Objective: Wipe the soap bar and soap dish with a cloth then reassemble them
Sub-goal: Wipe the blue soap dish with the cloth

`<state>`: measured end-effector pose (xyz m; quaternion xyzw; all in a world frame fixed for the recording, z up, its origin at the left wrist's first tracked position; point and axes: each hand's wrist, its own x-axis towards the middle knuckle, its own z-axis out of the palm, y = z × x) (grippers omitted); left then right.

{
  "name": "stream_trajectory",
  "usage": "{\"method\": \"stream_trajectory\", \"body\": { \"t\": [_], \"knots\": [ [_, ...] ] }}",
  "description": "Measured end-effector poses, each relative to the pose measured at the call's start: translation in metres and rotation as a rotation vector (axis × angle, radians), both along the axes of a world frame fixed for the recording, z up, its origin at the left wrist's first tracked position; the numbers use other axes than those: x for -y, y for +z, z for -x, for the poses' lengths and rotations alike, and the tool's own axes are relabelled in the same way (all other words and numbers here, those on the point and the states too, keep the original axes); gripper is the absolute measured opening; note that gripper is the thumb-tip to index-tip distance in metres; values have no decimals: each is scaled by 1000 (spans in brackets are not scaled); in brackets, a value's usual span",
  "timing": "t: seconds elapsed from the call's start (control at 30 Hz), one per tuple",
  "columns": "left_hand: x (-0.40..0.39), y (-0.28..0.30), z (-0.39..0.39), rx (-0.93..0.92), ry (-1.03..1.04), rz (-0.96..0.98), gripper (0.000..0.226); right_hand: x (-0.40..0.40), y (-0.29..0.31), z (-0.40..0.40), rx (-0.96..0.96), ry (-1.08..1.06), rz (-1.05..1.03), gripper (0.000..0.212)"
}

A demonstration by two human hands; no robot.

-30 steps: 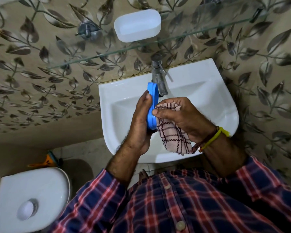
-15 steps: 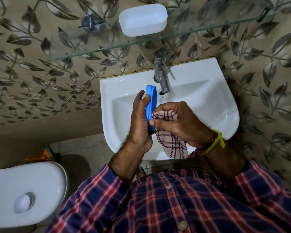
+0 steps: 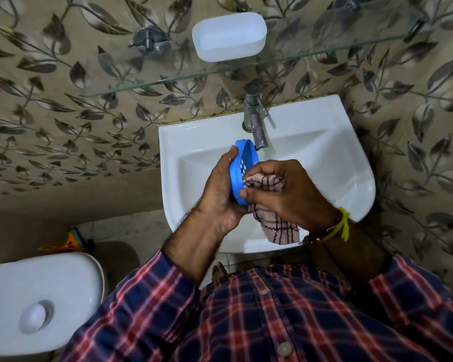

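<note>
Blue plastic marks the piece we take for the soap dish's slotted tray (image 3: 242, 168): it stands almost on edge over the white basin (image 3: 324, 163), just below the spout of the metal tap (image 3: 256, 124). Our left hand (image 3: 220, 189) is wrapped around its back and lower rim, fingers closed on it so that the slotted face turns toward the other hand. Our right hand (image 3: 285, 189) is bunched tight on a checked cloth (image 3: 275, 218), pressing a fold of it against the tray's lower face with the thumb on the rim, while the loose end of the cloth hangs down in front of the basin's near edge. A yellow thread (image 3: 343, 226) circles the right wrist.

Above the tap, a glass shelf (image 3: 168, 79) runs across the leaf-patterned wall tiles (image 3: 50, 113), and on it sits a white oval tub (image 3: 229, 35), probably the dish's other half, though we cannot make out what lies inside. Well apart to the lower left stands a white toilet cistern (image 3: 37, 296) with its round button. Our checked shirt (image 3: 272, 322) fills the bottom of the view.
</note>
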<state>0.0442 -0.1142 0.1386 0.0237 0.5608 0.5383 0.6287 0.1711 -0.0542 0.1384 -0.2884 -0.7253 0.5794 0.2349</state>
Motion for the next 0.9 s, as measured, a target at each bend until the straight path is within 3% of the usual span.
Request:
{"method": "stream_trajectory", "body": {
  "t": [0.1, 0.13, 0.2, 0.27, 0.33, 0.4, 0.57, 0.7, 0.8, 0.9],
  "knots": [
    [3, 7, -6, -313, 27, -133, 58, -10, 7, 0, -154, -115, 294, 10],
    [7, 7, -8, -497, 45, -261, 53, -14, 10, 0, -188, -146, 377, 8],
    [12, -10, -10, -827, -37, -547, 67, -21, 15, -2, -210, -143, 513, 3],
    [11, -23, -10, -1013, -98, -710, 74, -24, 16, -4, -231, -89, 622, 16],
    [5, -24, -9, -1129, -48, -747, 76, -21, 20, -3, -241, -59, 700, 28],
    [-2, -23, -10, -1171, 41, -750, 70, -17, 23, 0, -254, -48, 717, 23],
    [-4, -28, -13, -1071, 207, -690, 60, -12, 19, 3, -266, -39, 691, 25],
    [-6, -29, -12, -1012, 184, -671, 45, -8, 14, -1, -226, -7, 668, 19],
    [-7, -28, -14, -968, 208, -655, 51, -12, 12, 0, -216, -2, 660, 36],
    [-10, -23, -11, -926, 226, -627, 60, -11, 14, 1, -186, 16, 584, 23]
  ]
}}
